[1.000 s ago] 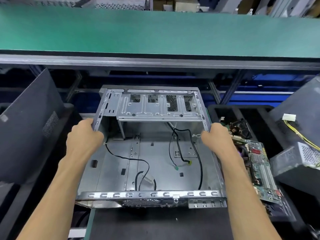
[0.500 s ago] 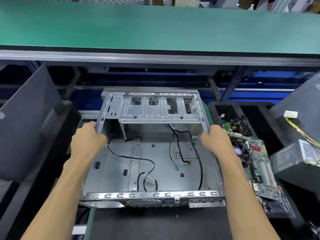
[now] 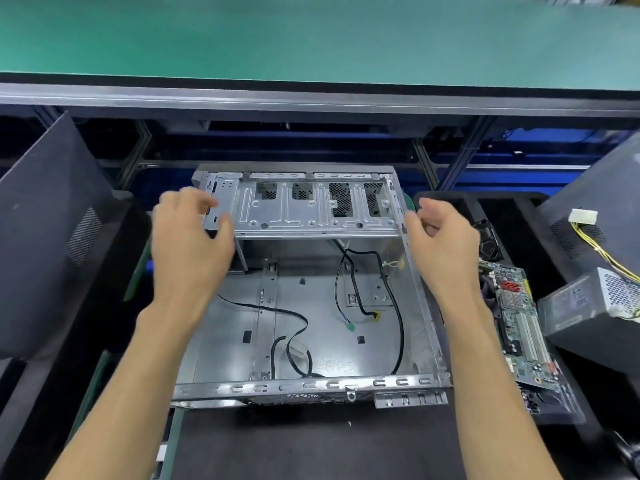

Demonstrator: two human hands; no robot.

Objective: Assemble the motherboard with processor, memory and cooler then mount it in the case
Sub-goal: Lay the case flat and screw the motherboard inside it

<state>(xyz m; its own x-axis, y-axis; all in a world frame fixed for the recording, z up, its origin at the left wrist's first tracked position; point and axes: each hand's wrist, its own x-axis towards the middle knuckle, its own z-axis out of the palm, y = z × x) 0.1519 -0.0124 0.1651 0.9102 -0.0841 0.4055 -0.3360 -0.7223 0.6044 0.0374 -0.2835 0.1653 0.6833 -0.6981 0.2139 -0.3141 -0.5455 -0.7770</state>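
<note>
Left hand (image 3: 188, 251) & right hand (image 3: 445, 251) hovered loose-fingered at the case (image 3: 304, 327) sides, holding nothing.
Case lay open-side up, centred on the near bench (image 3: 311, 445), prob. so the motherboard (image 3: 519, 317), waiting in the tray just right, can drop in; cables (image 3: 291, 327) loose on its floor.

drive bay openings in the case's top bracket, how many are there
4 across the bracket at the case's far end: far left, centre-left, centre-right, far right. None seems hidden by either hand.
</note>
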